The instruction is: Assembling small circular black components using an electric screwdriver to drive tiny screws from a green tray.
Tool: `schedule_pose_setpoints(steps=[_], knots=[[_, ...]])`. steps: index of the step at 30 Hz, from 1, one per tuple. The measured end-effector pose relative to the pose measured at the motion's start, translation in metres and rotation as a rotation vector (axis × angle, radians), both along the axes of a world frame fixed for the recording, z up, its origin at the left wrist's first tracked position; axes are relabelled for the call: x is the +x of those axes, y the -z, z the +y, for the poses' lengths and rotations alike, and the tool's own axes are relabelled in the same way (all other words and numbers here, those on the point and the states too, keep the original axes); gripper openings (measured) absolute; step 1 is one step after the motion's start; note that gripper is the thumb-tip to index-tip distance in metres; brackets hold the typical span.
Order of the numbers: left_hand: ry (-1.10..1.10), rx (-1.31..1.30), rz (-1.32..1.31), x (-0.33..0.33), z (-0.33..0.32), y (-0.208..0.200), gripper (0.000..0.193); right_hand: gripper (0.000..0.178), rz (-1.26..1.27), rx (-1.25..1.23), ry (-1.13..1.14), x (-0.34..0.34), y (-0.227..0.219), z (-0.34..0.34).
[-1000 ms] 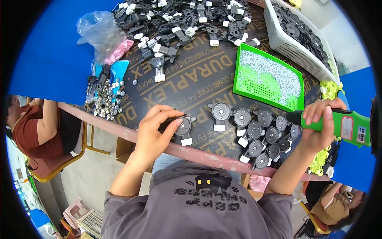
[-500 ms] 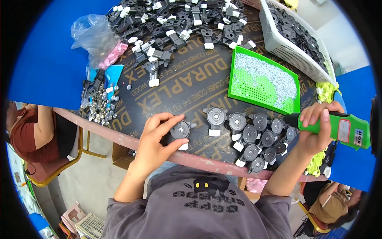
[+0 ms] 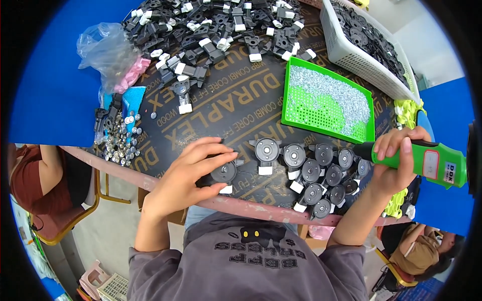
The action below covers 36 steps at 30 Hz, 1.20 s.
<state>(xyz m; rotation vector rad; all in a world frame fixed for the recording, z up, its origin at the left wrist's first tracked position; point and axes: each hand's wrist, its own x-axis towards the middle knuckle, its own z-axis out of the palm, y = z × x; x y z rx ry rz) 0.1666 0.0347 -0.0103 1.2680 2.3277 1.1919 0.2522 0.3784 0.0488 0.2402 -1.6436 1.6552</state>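
My left hand point(image 3: 188, 168) curves around a round black part point(image 3: 224, 172) with a white tab, near the table's front edge. Its thumb lies along the part's near side and its index finger along the far side. The palm side of this grip is hidden. In my right hand point(image 3: 399, 158) is a green electric screwdriver point(image 3: 434, 163), its dark nose pointing left over the table. Between the hands sit several similar round black parts, one point(image 3: 267, 149) standing a little apart at the left of the group.
A green perforated tray point(image 3: 321, 118) of small silver pieces lies beyond the group. Behind it is a white basket point(image 3: 369, 60) of black discs. Black-and-white brackets point(image 3: 201, 32) heap at the back. Silver caps point(image 3: 123, 143) and a plastic bag point(image 3: 108, 50) are at left.
The whole view has shifted slightly. The left hand's fingers have spread a little wider around the black part. The right hand keeps its hold on the screwdriver.
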Motion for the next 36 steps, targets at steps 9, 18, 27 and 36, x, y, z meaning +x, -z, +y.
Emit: schedule_pose_setpoints(steps=[9, 18, 27, 36], knots=[[0.15, 0.004, -0.116, -0.022, 0.001, 0.016, 0.06, 0.021, 0.007, 0.007, -0.029, 0.003, -0.004, 0.004], [0.047, -0.057, -0.127, 0.009, 0.039, 0.004, 0.068, 0.025, 0.068, -0.062, 0.156, -0.036, -0.006, -0.028], [-0.026, 0.078, -0.233, 0.012, 0.052, 0.016, 0.051, 0.021, -0.042, 0.037, 0.295, -0.062, 0.02, -0.015], [-0.031, 0.072, -0.206, 0.008, 0.056, 0.019, 0.051, 0.021, -0.049, -0.019, 0.265, -0.062, 0.025, -0.011]])
